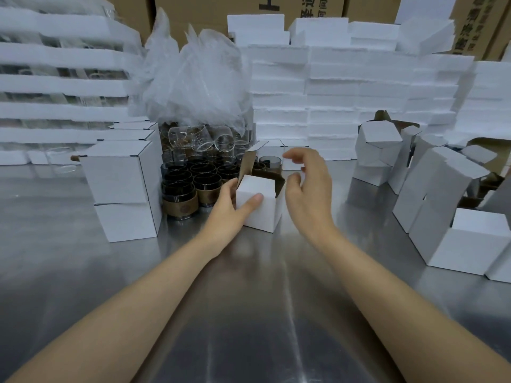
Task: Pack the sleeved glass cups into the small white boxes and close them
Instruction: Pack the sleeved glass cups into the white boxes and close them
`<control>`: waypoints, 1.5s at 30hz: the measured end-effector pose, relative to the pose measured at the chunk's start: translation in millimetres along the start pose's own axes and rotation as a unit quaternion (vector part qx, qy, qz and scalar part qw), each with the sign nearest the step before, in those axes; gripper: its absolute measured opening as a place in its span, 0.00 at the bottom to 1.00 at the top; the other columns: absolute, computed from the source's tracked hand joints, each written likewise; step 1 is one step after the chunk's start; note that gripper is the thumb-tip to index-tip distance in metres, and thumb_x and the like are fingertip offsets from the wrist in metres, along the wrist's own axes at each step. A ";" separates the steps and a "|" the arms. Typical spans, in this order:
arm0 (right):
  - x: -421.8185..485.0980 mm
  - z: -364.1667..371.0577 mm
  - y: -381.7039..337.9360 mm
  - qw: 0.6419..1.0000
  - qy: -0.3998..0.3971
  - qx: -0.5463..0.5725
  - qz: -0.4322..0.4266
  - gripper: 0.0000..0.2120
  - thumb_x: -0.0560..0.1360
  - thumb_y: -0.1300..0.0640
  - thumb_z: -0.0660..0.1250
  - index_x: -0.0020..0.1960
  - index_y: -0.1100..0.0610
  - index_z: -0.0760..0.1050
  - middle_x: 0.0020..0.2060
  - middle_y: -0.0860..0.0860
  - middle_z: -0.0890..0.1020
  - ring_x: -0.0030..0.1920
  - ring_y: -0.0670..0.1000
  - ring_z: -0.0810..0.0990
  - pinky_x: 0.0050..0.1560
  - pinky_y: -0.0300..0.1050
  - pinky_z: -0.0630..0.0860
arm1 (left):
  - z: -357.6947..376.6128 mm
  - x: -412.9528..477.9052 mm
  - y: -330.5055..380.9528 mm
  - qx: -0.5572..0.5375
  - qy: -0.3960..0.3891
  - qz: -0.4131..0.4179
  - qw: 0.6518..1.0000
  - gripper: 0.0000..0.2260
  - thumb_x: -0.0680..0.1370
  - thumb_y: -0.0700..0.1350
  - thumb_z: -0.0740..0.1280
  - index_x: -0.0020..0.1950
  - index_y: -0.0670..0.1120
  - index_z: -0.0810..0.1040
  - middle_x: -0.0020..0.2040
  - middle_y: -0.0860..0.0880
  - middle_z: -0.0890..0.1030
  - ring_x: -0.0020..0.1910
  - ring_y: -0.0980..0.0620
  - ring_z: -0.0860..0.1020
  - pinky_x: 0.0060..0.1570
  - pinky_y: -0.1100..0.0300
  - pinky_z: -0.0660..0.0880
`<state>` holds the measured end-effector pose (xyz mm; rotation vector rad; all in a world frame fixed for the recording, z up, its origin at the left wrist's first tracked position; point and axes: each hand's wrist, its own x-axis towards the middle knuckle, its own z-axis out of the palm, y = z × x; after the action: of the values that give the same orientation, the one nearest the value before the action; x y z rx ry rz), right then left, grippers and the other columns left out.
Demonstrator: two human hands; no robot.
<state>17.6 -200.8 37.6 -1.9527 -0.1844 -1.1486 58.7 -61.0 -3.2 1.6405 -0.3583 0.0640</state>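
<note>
1. Small white cardboard box (260, 208) stands upright on the brushed metal table (249, 313), centre of view, just in front of the cup cluster. A white panel lies across its top; the tall lid flap, brown inside, stands up at the back left. Contents hidden.
2. Left hand (229, 214) grips the box from its left side: thumb pressed flat on the near face, fingers wrapped behind the far edge.
3. Right hand (309, 189) hovers above and to the right of the box, apart from it, fingers loosely curled, holding nothing.
4. Dark glass cups with brown sleeves (190, 183) stand packed together just left of and behind the box, rims up.
5. Clear glass cups (199, 139) are piled behind those, some tilted, under crumpled clear plastic wrap (193, 78).
6. Closed white boxes (121, 189) are stacked left of the cups, touching them.
7. Open white boxes (442, 203), flaps up, crowd the table's right side, some leaning.
8. White foam slabs (331, 92) are stacked along the back; brown cardboard cartons (207, 9) are behind.
9. Foam trays holding glassware (55, 78) are layered at far left.
</note>
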 end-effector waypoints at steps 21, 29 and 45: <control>3.2 2.1 21.5 0.974 -0.203 -0.053 0.091 0.24 0.79 0.54 0.64 0.74 0.52 0.66 0.48 0.52 0.77 0.46 0.49 0.75 0.50 0.39 0.69 | -1.6 3.7 -2.2 0.019 0.107 0.003 0.994 0.22 0.81 0.53 0.60 0.73 0.50 0.61 0.61 0.52 0.76 0.62 0.50 0.75 0.65 0.45 0.70; 8.5 3.2 34.3 0.932 -0.310 -0.016 0.186 0.41 0.72 0.38 0.68 0.76 0.56 0.59 0.71 0.54 0.68 0.69 0.54 0.70 0.69 0.55 0.68 | -3.4 8.8 -5.8 -0.043 0.065 -0.039 0.996 0.21 0.81 0.53 0.56 0.75 0.55 0.64 0.68 0.54 0.75 0.63 0.56 0.76 0.66 0.52 0.72; 0.0 4.8 62.3 0.922 -0.295 0.073 0.241 0.35 0.65 0.49 0.79 0.62 0.53 0.62 0.53 0.40 0.74 0.50 0.34 0.75 0.41 0.24 0.72 | 0.1 0.6 -7.6 0.192 0.037 0.081 0.977 0.20 0.84 0.54 0.47 0.73 0.56 0.69 0.75 0.69 0.49 0.77 0.57 0.54 0.72 0.60 0.54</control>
<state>52.0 -236.9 -0.1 -2.0036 -0.0895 -0.2049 61.3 -60.7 -10.4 1.9800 -0.4426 0.3344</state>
